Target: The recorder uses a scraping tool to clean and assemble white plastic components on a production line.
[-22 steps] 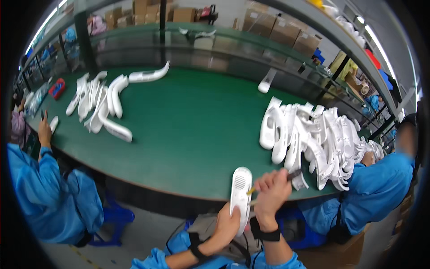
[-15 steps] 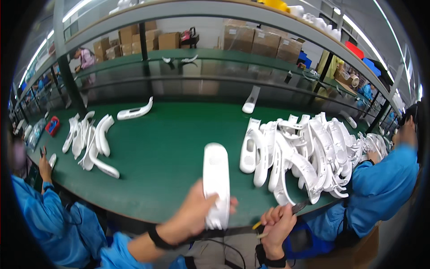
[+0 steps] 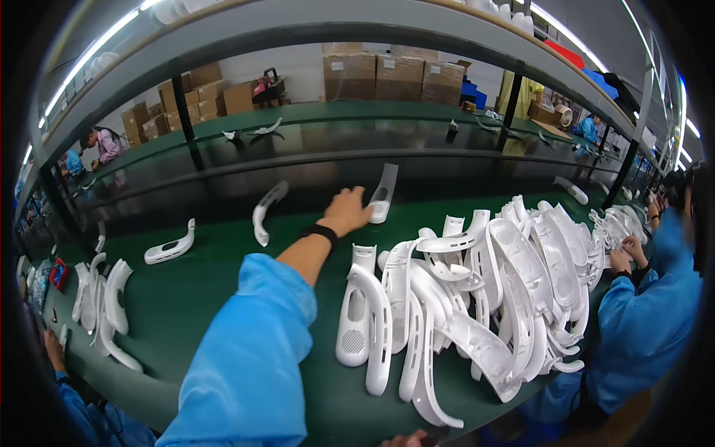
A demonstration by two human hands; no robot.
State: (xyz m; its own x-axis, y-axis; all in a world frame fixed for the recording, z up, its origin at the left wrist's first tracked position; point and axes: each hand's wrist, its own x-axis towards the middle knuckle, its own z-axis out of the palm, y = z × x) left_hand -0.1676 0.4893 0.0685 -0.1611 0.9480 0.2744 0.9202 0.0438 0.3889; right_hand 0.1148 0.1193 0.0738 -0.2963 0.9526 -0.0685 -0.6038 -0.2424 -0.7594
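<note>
My left hand stretches far across the green table, empty, with its fingers apart. Its fingertips are beside a white curved plastic shell; I cannot tell whether they touch it. Left of this hand, another curved white shell lies alone. Only the fingers of my right hand show at the bottom edge, closed on cutting pliers whose dark tip barely shows. Just beyond, a large heap of white shells covers the table's right side.
A slotted shell and a small pile of shells lie at left. A shelf beam spans above, on dark posts. Co-workers in blue sleeves sit on both sides, one handling parts at right.
My left hand has let go of its shell and reached forward to another one. A shell now lies left of that hand. My right hand has dropped mostly out of view.
</note>
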